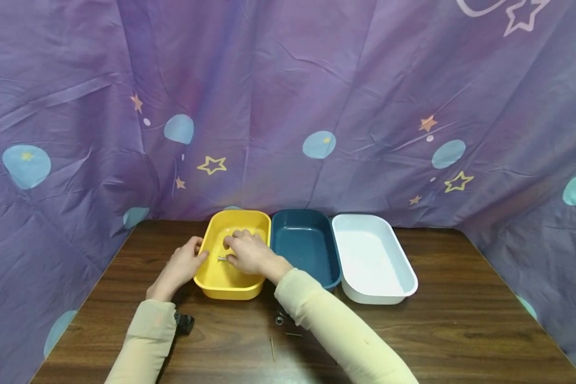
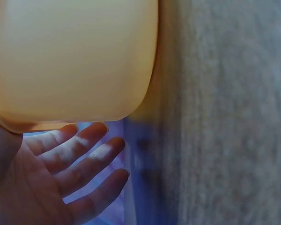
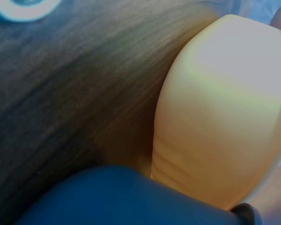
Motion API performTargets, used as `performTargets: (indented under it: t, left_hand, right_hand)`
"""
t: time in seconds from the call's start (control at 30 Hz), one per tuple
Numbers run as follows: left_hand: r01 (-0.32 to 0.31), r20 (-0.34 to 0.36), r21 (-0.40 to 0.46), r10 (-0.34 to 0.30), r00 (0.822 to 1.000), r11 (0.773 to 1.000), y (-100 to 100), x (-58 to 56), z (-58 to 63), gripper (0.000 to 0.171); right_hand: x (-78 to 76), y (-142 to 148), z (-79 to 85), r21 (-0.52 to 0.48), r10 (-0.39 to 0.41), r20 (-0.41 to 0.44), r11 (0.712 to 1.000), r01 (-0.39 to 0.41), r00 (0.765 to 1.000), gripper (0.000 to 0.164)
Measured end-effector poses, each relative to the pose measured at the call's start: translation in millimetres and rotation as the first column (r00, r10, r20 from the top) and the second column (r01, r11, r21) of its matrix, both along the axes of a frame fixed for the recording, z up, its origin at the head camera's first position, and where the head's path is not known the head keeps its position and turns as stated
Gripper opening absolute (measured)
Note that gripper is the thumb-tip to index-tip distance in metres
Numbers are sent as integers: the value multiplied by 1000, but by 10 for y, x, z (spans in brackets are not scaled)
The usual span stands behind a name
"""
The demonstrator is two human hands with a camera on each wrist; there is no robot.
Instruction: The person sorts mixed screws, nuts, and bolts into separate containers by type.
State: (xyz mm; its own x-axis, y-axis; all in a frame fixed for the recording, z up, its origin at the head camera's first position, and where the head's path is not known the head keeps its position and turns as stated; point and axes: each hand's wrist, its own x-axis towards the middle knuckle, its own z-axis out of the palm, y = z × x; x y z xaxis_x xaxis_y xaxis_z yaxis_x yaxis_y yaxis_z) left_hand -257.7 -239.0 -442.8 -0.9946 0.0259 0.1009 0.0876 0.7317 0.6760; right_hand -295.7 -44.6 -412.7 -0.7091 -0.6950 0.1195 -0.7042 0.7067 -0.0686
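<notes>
My left hand [image 1: 181, 262] holds the left wall of a yellow tray [image 1: 230, 293], thumb over the rim and fingers outside. In the left wrist view, its fingers [image 2: 79, 176] are spread below the tray's edge. My right hand [image 1: 252, 253] is over the inside of this tray, thumb and forefinger apart. A small silver bolt [image 1: 221, 258] shows right at the thumb tip, its far end hidden by the thumb. The right wrist view shows the yellow tray's outer wall [image 3: 225, 112], but the right hand's fingertips are hidden there.
Beside the yellow tray stand a dark blue tray [image 1: 304, 248] and a white tray [image 1: 372, 256]. A metal nut [image 1: 279, 320] and two thin brass-coloured screws [image 1: 272, 349] lie on the wooden table [image 1: 461, 320] near the right forearm. A purple curtain [image 1: 288, 106] hangs behind.
</notes>
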Motion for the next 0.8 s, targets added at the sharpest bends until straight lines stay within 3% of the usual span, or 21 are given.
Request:
performTargets:
  t: [0.4, 0.6, 0.8]
  left_hand:
    - [11, 8, -11, -10, 1000, 1000, 9, 7, 50, 35]
    - [10, 7, -17, -10, 1000, 1000, 6, 19, 58, 35]
    - [12, 3, -8, -12, 1000, 1000, 22, 26, 47, 35]
  right_hand:
    - [109, 127, 91, -8, 57, -13, 998, -57, 998, 21]
    - [239, 217, 184, -1, 142, -80, 990, -143, 987, 19]
    - [419, 295, 221, -11, 204, -92, 979, -205, 975, 21]
